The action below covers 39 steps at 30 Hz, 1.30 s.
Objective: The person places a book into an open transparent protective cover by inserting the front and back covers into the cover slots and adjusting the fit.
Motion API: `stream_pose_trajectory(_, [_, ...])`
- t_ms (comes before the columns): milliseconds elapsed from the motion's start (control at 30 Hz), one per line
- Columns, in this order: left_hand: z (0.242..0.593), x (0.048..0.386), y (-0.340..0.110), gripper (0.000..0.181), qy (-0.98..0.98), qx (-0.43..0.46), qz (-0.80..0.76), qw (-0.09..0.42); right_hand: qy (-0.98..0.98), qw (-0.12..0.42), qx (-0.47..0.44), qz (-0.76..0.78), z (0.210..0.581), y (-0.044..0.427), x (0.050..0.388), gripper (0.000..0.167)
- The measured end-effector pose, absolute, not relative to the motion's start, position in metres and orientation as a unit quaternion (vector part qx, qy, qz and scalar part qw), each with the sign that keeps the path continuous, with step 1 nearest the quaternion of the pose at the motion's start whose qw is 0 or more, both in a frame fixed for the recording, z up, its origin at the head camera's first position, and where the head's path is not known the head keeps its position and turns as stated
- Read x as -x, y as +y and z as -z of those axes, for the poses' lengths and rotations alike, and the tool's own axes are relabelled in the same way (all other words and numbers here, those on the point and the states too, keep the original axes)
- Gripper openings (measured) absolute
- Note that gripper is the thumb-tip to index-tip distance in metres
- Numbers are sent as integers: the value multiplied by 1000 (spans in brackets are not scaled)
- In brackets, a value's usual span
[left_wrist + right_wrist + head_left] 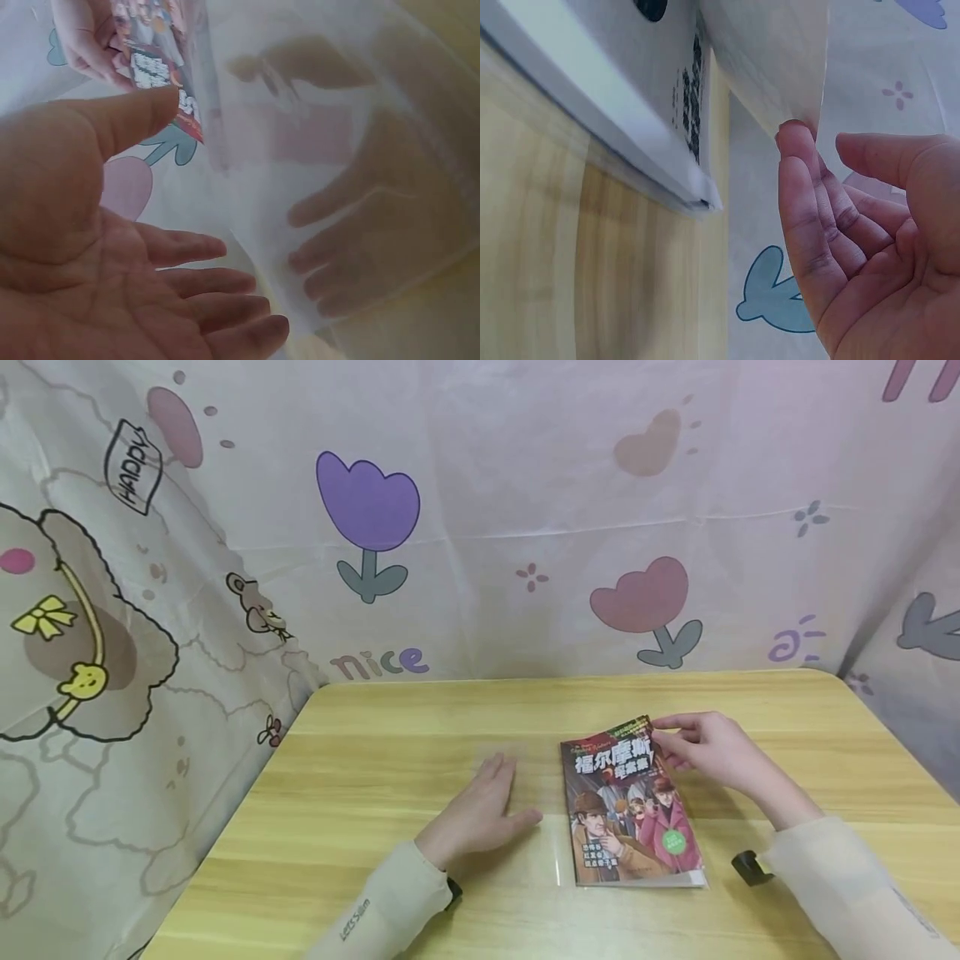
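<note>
Works at a wooden table (300,827) before flower-printed cloth (517,460). At left, holds the left hand (480,814) with fingers straight and thumb spread, beside a clear plastic sheet (251,184); too unclear to say whether in contact. Just right of the sheet, has a colorful book (630,818) lying face up right of the table's middle, with the front cover raised at the far right corner. Farther right, touches that corner with extended fingertips of the right hand (716,752), holding the thumb slightly apart.
</note>
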<state>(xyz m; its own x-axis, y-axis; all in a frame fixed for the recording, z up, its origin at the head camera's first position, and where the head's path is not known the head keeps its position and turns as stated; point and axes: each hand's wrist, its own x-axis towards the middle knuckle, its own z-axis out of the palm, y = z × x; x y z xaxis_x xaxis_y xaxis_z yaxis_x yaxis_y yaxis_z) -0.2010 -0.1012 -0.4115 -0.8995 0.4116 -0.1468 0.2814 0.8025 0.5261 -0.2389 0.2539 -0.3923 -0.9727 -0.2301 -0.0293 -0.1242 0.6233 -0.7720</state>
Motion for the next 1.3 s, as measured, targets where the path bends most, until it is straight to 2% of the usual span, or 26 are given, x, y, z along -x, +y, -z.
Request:
stream_pose_trajectory(300, [414,205,-103,94,940,-185,-221,182,886,71,124,441,386,250,231,47])
stream_pose_trajectory(600, [416,203,-106,100,946,-177,-218,163,867,69,146,472,378,236,222,50])
stream_pose_trajectory(967, [419,199,-108,101,947,-179,-221,147,886,3,185,425,378,221,220,44])
stream_pose_trajectory(1300, [420,200,-110,100,949,-186,-216,138,879,-26,212,426,381,205,221,39])
